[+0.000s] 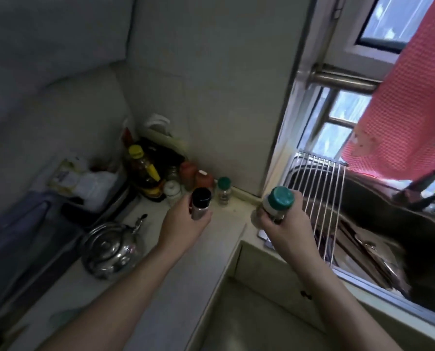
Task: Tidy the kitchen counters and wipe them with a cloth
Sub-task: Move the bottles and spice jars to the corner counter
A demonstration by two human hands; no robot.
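Black-lidded jar (200,202) was gripped in curled fingers of left hand (183,224); green-lidded jar (279,201) likewise gripped in right hand (284,226); both judged best set upright, tight against corner bottles (186,173); counter (186,274) thereby freed for wiping.

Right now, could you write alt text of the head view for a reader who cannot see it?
A person's left hand grips a black-lidded jar and the right hand a green-lidded jar above a kitchen counter. Bottles crowd the corner; a steel kettle stands left, a sink with wire rack right.
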